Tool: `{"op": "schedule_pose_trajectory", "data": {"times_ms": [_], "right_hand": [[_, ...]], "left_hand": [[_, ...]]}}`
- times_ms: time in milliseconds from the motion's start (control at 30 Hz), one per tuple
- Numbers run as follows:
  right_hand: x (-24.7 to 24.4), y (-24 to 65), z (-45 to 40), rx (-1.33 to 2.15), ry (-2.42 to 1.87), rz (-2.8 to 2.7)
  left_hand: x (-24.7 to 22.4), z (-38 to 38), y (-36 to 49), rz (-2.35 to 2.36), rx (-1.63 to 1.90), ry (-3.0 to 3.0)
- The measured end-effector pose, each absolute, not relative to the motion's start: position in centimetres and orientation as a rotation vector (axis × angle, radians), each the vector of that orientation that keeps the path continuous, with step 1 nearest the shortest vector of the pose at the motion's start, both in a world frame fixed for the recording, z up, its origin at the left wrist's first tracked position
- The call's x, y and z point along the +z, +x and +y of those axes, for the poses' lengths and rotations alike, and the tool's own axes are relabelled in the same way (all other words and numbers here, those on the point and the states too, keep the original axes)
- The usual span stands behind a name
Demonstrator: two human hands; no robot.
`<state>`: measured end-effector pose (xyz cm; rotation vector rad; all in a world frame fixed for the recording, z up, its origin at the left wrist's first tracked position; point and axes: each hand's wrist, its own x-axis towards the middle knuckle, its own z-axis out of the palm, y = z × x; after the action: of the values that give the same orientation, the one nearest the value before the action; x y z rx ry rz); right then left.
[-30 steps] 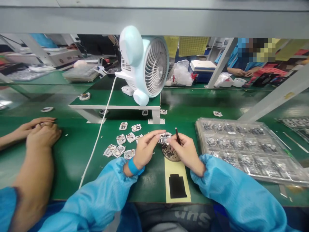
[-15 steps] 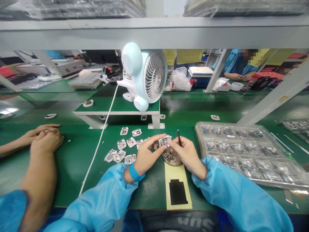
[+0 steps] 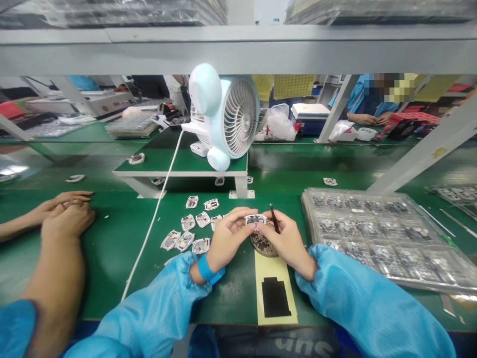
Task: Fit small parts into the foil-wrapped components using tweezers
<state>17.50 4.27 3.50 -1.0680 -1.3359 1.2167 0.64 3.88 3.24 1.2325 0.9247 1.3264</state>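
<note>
Between both hands, above a round speckled disc (image 3: 265, 242), is a small white-framed part (image 3: 255, 219). My left hand (image 3: 230, 235) pinches its left side, thumb in front. My right hand (image 3: 286, 237) has its thumb and fingertips on the part's right side and also holds a dark pen-like tool (image 3: 275, 219), which points upward. The disc rests on a yellow sheet (image 3: 263, 298) that bears a black rectangular piece (image 3: 276, 297). Several similar white-framed parts (image 3: 187, 223) lie to the left of my left hand.
A fan (image 3: 238, 117) stands on a green raised shelf (image 3: 149, 158), its white cable (image 3: 149, 228) crossing the bench. Stacked clear trays of parts (image 3: 357, 233) lie right. A co-worker's hands (image 3: 67, 214) rest at left; another person's hands (image 3: 367, 119) show behind.
The held part is turned more level, and both hands grip its sides. The dark tool has tilted left. Small parts on the far strip have shifted slightly left.
</note>
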Motion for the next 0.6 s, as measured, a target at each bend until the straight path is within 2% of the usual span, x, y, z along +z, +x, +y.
{"op": "schedule_pose_trajectory", "data": {"times_ms": [233,467,600], "right_hand": [[3.3,17.6,4.1,1.160,-1.105,-1.306],[2.8,17.4,3.9,1.112,-1.078,-1.349],[3.8,17.9,3.9,0.856,-1.069,-1.549]], "left_hand": [[2.8,4.0,0.6,1.067,1.211,1.384],[2.6,3.8,0.1,1.237,1.312,1.667],[3.2,4.0,0.0,1.214,1.368,1.893]]}}
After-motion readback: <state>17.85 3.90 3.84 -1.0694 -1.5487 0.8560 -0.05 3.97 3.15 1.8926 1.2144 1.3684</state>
